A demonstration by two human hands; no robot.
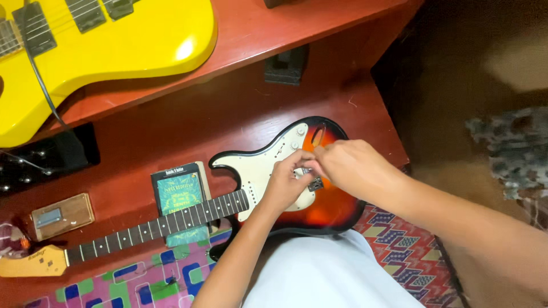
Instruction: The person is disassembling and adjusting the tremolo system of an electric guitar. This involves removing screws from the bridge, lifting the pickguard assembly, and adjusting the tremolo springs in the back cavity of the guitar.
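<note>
Sunburst electric guitar [331, 208] lies across the red worktop [188, 122], neck over a book [178, 191]. Left hand [285, 182] and right hand [351, 165] meet at its bridge [314, 183], fingers pinched narrow on small metal hardware.

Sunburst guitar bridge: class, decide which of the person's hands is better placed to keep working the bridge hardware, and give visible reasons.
Probably the right hand: its fingertips pinch at the metal bridge of the sunburst guitar, while the left hand rests beside it on the white pickguard.

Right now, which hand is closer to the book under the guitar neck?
Left. The left hand is on the white guard, just right of the book; the right hand is farther right, over the bridge.
</note>
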